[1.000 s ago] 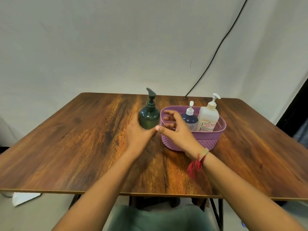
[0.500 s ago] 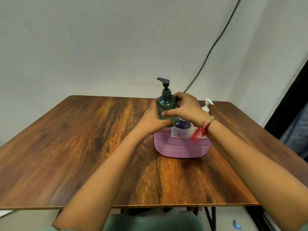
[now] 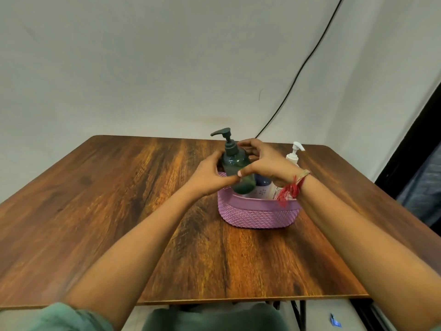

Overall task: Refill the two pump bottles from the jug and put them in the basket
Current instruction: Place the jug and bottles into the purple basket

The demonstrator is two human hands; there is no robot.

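While the left hand (image 3: 210, 179) and right hand (image 3: 268, 167) both grip the dark green pump bottle (image 3: 235, 163), it hangs slightly tilted over the left end of the purple basket (image 3: 257, 217), beside a blue bottle (image 3: 262, 185) inside.

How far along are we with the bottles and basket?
Done: the blue bottle and white pump bottle stand in the purple basket. In hand: left hand and right hand hold the green pump bottle, tilted, at the basket's left end. Left: set it down, release. No jug in view.
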